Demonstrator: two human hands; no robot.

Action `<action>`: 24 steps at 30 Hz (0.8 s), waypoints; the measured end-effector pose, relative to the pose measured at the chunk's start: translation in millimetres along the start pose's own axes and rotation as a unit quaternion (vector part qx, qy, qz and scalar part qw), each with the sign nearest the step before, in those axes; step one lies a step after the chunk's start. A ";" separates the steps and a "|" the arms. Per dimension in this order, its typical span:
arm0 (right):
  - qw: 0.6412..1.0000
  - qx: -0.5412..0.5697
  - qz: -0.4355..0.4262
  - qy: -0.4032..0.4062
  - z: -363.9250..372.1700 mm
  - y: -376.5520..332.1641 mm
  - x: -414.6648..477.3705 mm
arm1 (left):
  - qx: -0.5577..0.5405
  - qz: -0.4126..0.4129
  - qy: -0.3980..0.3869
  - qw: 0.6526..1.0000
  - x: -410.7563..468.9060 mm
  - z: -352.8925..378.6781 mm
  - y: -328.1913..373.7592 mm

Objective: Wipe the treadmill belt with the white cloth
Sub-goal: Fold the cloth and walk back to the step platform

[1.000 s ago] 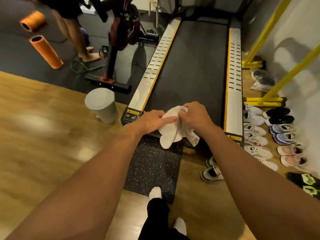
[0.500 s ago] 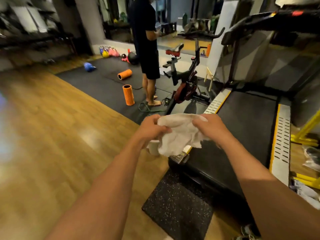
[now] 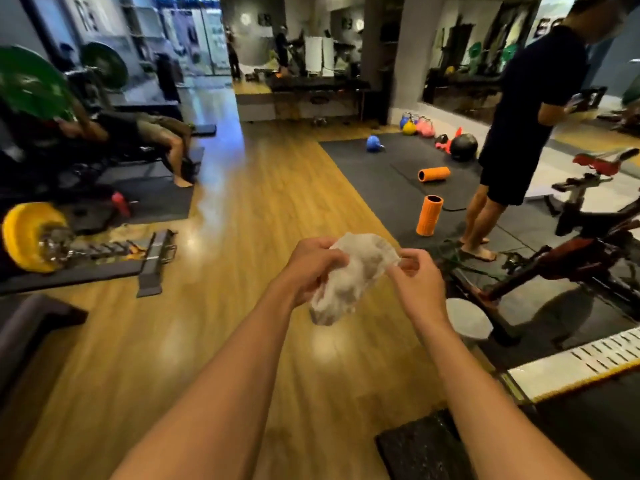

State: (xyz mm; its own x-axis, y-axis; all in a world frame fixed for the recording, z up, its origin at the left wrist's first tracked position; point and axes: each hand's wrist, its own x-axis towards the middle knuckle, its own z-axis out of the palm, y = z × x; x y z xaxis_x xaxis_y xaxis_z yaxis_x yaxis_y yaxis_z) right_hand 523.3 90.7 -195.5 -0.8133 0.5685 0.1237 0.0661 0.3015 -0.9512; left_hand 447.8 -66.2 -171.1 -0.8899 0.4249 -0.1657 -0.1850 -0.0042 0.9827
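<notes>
The white cloth (image 3: 349, 277) hangs crumpled in the air over the wooden floor, held between both hands. My left hand (image 3: 310, 270) grips its left side with closed fingers. My right hand (image 3: 417, 284) pinches its upper right edge. Only a corner of the treadmill shows at the lower right: its grey slotted side rail (image 3: 575, 363) with a yellow stripe, and a dark strip of belt (image 3: 595, 427) beside it. The cloth is well to the left of the treadmill and does not touch it.
A white bin (image 3: 467, 320) stands just right of my hands. An exercise bike (image 3: 568, 251) and a standing person (image 3: 519, 133) are at the right, with orange foam rollers (image 3: 428, 214) on a black mat. A speckled mat (image 3: 422, 448) lies below; barbell plates (image 3: 31, 235) are left.
The view has swung left, away from the treadmill toward the gym floor. Both hands lifted the cloth off the belt's end and now hold it in the air.
</notes>
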 end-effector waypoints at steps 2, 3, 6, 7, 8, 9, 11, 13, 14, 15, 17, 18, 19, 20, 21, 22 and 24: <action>0.991 0.062 -0.029 -0.119 42.5 -12.8 -10.0 | 0.015 0.016 0.069 0.997 -5.9 -26.5 -0.3; 0.975 0.083 -0.016 -0.204 63.3 -17.9 -14.7 | 0.017 0.019 0.104 0.994 -8.7 -40.0 0.3; 0.926 0.071 0.000 -0.370 117.1 -25.8 -25.5 | 0.017 0.012 0.201 0.979 -17.7 -82.0 2.6; 0.921 0.045 -0.012 -0.386 133.2 -26.7 -26.2 | 0.019 0.013 0.227 0.974 -22.8 -96.5 3.4; 0.920 0.017 -0.024 -0.390 148.7 -28.4 -26.3 | 0.019 0.017 0.256 0.966 -28.9 -111.8 3.7; 0.919 0.001 -0.036 -0.392 163.9 -31.9 -27.4 | 0.021 0.022 0.286 0.958 -37.7 -127.1 3.9; 0.910 0.011 -0.050 -0.412 193.4 -39.2 -35.4 | 0.042 0.030 0.349 0.936 -60.4 -160.1 -0.2; 0.890 0.037 -0.031 -0.453 221.1 -50.7 -52.9 | 0.068 0.019 0.414 0.907 -88.3 -193.2 -10.2; 0.877 0.048 -0.014 -0.478 234.9 -55.7 -62.9 | 0.071 0.011 0.448 0.891 -103.1 -209.0 -17.2; 0.864 0.053 0.001 -0.501 249.8 -60.6 -72.8 | 0.065 0.006 0.477 0.877 -118.1 -224.3 -24.0; 0.834 0.037 0.006 -0.551 281.0 -71.5 -93.2 | 0.031 -0.004 0.515 0.857 -145.2 -250.7 -33.1; 0.819 0.022 -0.002 -0.574 297.2 -77.4 -104.4 | 0.013 -0.011 0.521 0.853 -156.8 -262.2 -35.4; 0.808 0.011 -0.012 -0.589 314.2 -83.9 -115.6 | 0.000 -0.014 0.525 0.851 -166.3 -275.8 -38.3; 0.799 0.009 -0.019 -0.601 331.0 -90.7 -127.3 | -0.013 -0.009 0.531 0.847 -174.7 -290.8 -40.1; 0.788 0.020 -0.018 -0.615 347.6 -96.9 -139.2 | -0.020 0.002 0.540 0.842 -183.3 -306.2 -40.9; 0.773 0.042 -0.007 -0.633 364.7 -103.0 -151.4 | -0.021 0.014 0.549 0.835 -192.7 -321.3 -39.0; 0.723 0.079 0.003 -0.687 396.5 -119.3 -174.5 | -0.015 0.034 0.560 0.828 -211.1 -354.5 -31.4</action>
State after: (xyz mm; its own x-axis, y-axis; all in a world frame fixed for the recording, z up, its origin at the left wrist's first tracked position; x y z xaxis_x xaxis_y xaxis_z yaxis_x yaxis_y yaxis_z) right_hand 428.2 -348.0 -215.7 -0.6274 -0.7587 -0.1752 0.0939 0.1496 -0.9843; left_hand 493.8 -476.6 -196.2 -0.7236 -0.6832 -0.0985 -0.1131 -0.0234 0.9933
